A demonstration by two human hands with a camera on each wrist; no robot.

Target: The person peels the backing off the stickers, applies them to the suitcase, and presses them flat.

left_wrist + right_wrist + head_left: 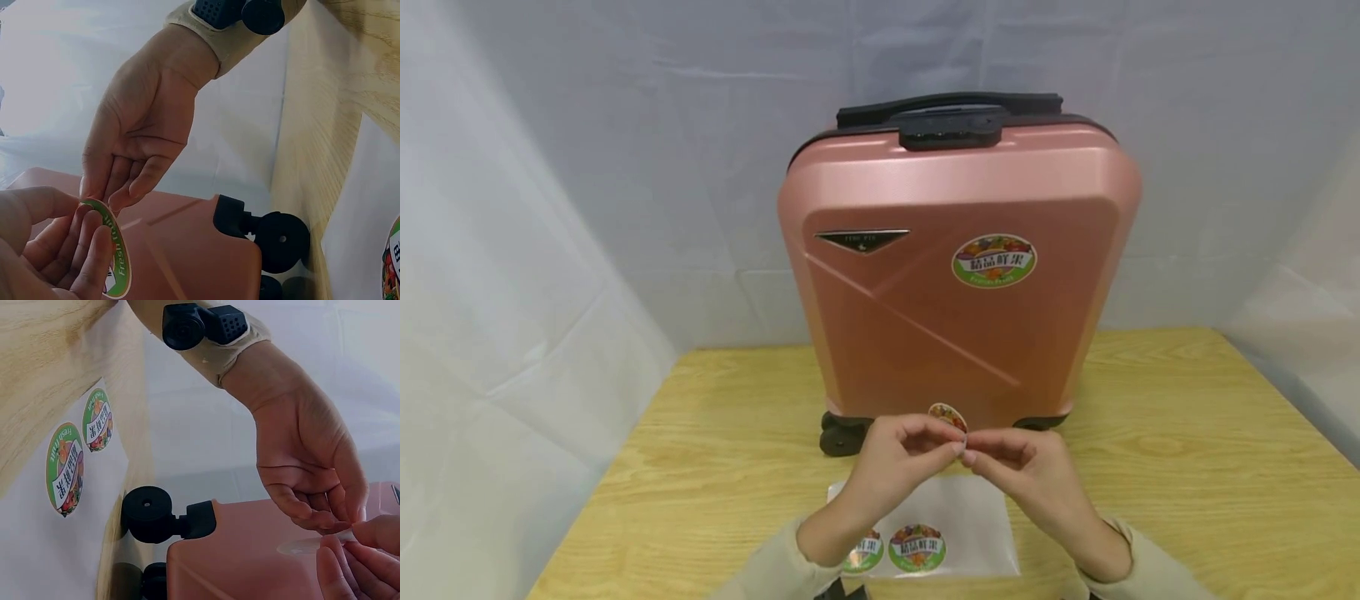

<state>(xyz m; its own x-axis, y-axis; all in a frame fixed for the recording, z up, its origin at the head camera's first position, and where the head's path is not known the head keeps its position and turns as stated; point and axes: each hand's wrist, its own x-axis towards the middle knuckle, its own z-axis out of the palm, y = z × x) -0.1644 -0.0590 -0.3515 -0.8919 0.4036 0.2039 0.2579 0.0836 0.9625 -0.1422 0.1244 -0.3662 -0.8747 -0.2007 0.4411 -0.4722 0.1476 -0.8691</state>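
Note:
An oval fruit sticker (947, 413) stands out beyond my fingertips, toward the front of a pink suitcase (925, 325). Thumb and forefinger of my left hand (895, 458) pinch its near edge. My right hand (1037, 475) meets them there, pinching the same edge between thumb and forefinger. The printed side of the held sticker (117, 256) faces the left wrist view; its pale back (306, 546) faces the right wrist view. A matching sticker (994, 261) is on the upper right of the suitcase front.
Below my hands a white sticker sheet (977, 533) lies on the wooden table (1195, 467), with two oval stickers (917, 547) at its near left. The suitcase stands upright on black wheels (841, 435), its black handle (951, 108) on top. White cloth (625, 167) hangs around the table.

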